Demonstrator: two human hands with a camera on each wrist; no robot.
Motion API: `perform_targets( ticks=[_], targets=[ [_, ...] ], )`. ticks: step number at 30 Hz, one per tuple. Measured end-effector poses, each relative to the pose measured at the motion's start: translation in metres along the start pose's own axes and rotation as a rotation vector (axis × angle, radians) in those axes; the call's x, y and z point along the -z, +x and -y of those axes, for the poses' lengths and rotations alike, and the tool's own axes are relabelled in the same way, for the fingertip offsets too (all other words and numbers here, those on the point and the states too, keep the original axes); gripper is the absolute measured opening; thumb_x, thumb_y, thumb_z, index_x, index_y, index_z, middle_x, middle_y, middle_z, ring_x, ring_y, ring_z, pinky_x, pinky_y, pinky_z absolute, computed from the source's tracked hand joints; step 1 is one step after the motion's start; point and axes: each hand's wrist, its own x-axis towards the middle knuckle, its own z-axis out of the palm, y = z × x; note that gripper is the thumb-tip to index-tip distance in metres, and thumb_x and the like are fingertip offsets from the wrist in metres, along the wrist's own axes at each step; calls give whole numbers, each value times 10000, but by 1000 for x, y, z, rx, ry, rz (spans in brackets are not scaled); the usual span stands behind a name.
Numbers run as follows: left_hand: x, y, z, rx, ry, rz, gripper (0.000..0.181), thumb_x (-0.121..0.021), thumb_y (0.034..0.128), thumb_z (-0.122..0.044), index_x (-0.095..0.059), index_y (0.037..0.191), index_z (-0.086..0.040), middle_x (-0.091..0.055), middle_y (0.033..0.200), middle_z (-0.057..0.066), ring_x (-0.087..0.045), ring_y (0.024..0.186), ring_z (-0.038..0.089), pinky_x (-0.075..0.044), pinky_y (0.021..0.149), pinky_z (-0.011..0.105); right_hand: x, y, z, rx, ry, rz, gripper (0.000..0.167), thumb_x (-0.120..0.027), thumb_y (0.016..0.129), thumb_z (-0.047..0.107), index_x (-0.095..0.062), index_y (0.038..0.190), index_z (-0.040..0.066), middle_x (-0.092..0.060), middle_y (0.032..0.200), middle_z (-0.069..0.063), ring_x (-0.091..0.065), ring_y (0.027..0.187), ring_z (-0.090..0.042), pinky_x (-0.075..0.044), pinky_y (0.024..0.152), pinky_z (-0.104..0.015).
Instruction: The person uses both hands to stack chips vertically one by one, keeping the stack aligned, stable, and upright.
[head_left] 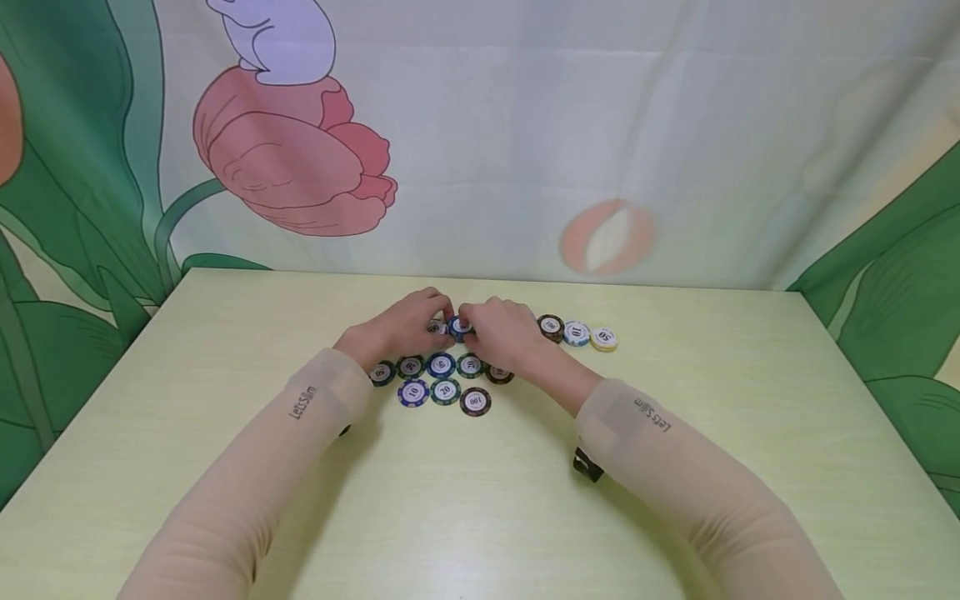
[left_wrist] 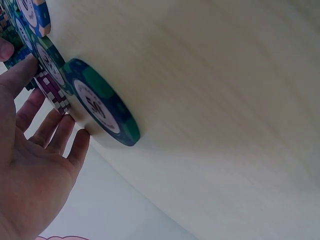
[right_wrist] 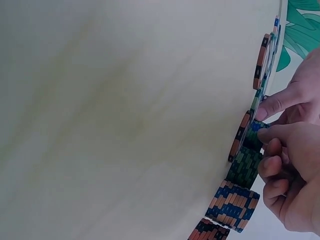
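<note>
A stack of blue poker chips (head_left: 459, 331) stands between my two hands in the back row on the table. My left hand (head_left: 407, 325) pinches it from the left between thumb and index finger. From the other side my right hand (head_left: 504, 331) pinches the same stack, its remaining fingers curled in the right wrist view. Beside the left fingers is a maroon-and-white chip stack (left_wrist: 51, 92). A dark green chip stack (right_wrist: 244, 167) sits close to the right hand, partly covered by it in the head view.
Single chips lie in rows nearer me, among them a brown 100 chip (head_left: 476, 402) and a green 50 chip (left_wrist: 100, 105). Rightward, the back row continues with a brown stack (head_left: 551, 327), a light blue stack (head_left: 577, 333) and a yellow stack (head_left: 603, 339). A printed curtain (head_left: 480, 167) hangs behind the table.
</note>
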Motion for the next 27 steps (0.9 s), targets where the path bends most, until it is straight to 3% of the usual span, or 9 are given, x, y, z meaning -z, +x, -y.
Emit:
perform_targets(
  ticks=[17, 27],
  targets=[
    [0, 0, -2, 13, -2, 6, 333, -728, 969, -245, -616, 1211, -47, -526, 1362, 148, -496, 1141, 300, -433, 1052, 439, 0, -2, -3, -17, 10, -13, 208, -702, 991, 252, -698, 1162, 134, -703, 878, -45, -599, 647, -176, -477, 496, -310],
    [2, 0, 0, 17, 6, 29, 365, -706, 985, -277, -601, 1254, -54, -512, 1389, 146, -485, 1168, 294, -413, 1070, 448, 21, -21, -20, -74, 91, -74, 264, -741, 960, 299, -707, 1168, 141, -702, 856, -12, -611, 687, -179, -493, 560, -362]
  ],
)
